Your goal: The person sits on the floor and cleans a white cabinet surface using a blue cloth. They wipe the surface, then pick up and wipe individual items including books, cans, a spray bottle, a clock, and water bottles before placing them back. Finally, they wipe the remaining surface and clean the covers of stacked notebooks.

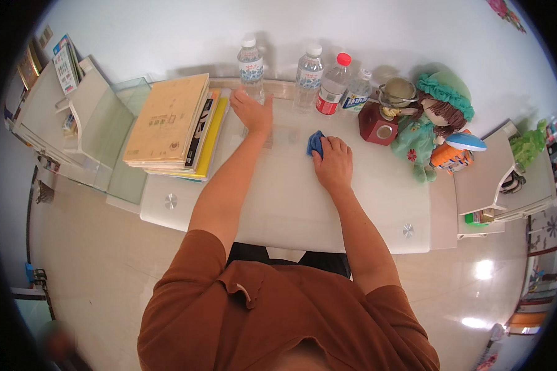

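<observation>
My left hand point(253, 112) is at the lower part of a clear plastic water bottle point(250, 67) with a white cap. Its thumb and fingers are spread to either side of the bottle's base, and a small gap shows beside the thumb. Under the fingers of my right hand point(335, 162) is a bunched blue cloth point(314, 143), pressed on the glossy white tabletop point(288, 204). To the right of the left hand stand a second white-capped bottle point(309, 76), a red-capped bottle point(334, 83) and a smaller bottle point(357, 92) with a blue-and-white label.
A stack of books and folders point(167, 125) lies left of my left arm, beside a glass panel point(125, 157). At right are a dark red hexagonal ornament point(378, 123), a doll point(417, 130) in green and an orange container point(448, 157). Shelves point(485, 171) flank the table.
</observation>
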Tool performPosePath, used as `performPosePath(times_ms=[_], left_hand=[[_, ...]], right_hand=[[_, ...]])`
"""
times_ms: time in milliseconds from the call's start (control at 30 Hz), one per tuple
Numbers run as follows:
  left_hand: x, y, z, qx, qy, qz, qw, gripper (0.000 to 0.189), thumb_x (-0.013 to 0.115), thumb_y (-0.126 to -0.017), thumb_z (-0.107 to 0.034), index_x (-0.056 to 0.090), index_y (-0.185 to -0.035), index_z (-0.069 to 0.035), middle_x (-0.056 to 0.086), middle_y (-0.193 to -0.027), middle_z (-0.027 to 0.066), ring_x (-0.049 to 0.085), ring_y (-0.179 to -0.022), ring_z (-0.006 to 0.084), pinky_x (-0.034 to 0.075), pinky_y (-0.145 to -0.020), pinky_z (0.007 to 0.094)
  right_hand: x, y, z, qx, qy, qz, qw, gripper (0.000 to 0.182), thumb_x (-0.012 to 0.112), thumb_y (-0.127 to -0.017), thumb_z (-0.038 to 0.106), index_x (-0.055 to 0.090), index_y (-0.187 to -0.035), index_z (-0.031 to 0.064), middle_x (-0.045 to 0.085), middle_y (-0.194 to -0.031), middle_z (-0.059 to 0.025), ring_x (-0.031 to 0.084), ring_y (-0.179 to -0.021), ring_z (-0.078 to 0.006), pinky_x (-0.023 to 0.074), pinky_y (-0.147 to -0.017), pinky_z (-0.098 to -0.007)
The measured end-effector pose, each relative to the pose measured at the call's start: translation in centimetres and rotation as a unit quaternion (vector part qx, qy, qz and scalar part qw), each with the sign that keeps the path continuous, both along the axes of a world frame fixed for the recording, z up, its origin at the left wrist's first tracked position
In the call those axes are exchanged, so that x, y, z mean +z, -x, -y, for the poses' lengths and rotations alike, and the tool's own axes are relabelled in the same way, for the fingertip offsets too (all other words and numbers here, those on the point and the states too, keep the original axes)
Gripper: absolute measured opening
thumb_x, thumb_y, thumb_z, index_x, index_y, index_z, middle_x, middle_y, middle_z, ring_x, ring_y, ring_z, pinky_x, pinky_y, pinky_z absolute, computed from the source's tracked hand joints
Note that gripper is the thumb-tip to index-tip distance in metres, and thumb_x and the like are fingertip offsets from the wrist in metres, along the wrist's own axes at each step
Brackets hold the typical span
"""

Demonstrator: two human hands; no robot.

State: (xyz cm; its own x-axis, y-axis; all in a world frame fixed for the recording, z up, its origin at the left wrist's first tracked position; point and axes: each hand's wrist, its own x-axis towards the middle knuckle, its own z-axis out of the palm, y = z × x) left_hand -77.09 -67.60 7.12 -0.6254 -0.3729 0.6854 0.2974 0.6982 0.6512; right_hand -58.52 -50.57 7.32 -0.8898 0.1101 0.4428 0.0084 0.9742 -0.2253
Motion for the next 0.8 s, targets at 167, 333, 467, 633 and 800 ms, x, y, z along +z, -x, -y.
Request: performPosePath(times_ms=[167, 333, 467, 633, 800], left_hand=[[0.2, 5.8, 4.8, -0.115, -0.023, 0.076, 0.990, 0.075, 0.086, -0.073, -0.029, 0.048, -0.128, 0.004, 0.053, -0.128, 0.0264, 0.051, -0.121, 0.0442, 0.042, -0.100, 0.0506], [1.1, 2.9, 5.0, -0.222, -0.057, 0.121, 0.966, 0.072, 0.084, -0.074, -0.031, 0.051, -0.128, 0.003, 0.059, -0.124, 0.0262, 0.056, -0.117, 0.0416, 0.045, -0.099, 0.0479], [-1.1, -2.6, 7.3, -0.181, 0.004, 0.016, 0.983, 0.068, 0.084, -0.074, -0.031, 0.052, -0.125, 0.002, 0.062, -0.118, 0.0230, 0.060, -0.112, 0.0412, 0.047, -0.095, 0.0473], [1.6, -13.8, 11.1, -0.242, -0.050, 0.119, 0.962, 0.066, 0.084, -0.075, -0.029, 0.052, -0.123, 0.001, 0.063, -0.113, 0.0208, 0.062, -0.107, 0.0390, 0.048, -0.091, 0.0454], [1.6, -20.3, 14.7, -0.225, -0.086, 0.078, 0.967, 0.063, 0.085, -0.074, -0.024, 0.051, -0.121, 0.001, 0.063, -0.111, 0.0198, 0.062, -0.104, 0.0374, 0.049, -0.089, 0.0444]], right_hand=[[0.9, 0.2, 1.0, 0.018, 0.013, 0.002, 1.000, 0.045, 0.070, -0.090, 0.030, 0.062, -0.127, 0.0056, 0.059, -0.129, -0.0086, 0.051, -0.126, -0.0295, 0.0372, -0.108, -0.0444], [0.2, 0.0, 0.4, 0.001, 0.006, 0.000, 1.000, 0.045, 0.070, -0.089, 0.029, 0.063, -0.127, 0.0056, 0.059, -0.130, -0.0088, 0.050, -0.128, -0.0294, 0.0369, -0.109, -0.0445], [0.6, 0.0, 0.8, 0.005, 0.003, 0.009, 1.000, 0.046, 0.070, -0.089, 0.029, 0.062, -0.128, 0.0069, 0.058, -0.132, -0.0088, 0.048, -0.130, -0.0290, 0.0354, -0.110, -0.0441], [2.7, -1.3, 1.7, -0.010, -0.046, -0.009, 0.999, 0.043, 0.072, -0.085, 0.024, 0.064, -0.124, 0.0086, 0.060, -0.128, -0.0090, 0.050, -0.127, -0.0289, 0.0385, -0.105, -0.0418], [1.7, -0.6, 1.7, 0.057, -0.013, 0.049, 0.997, 0.039, 0.072, -0.083, 0.017, 0.067, -0.121, 0.0093, 0.064, -0.124, -0.0085, 0.055, -0.122, -0.0292, 0.0413, -0.104, -0.0430]])
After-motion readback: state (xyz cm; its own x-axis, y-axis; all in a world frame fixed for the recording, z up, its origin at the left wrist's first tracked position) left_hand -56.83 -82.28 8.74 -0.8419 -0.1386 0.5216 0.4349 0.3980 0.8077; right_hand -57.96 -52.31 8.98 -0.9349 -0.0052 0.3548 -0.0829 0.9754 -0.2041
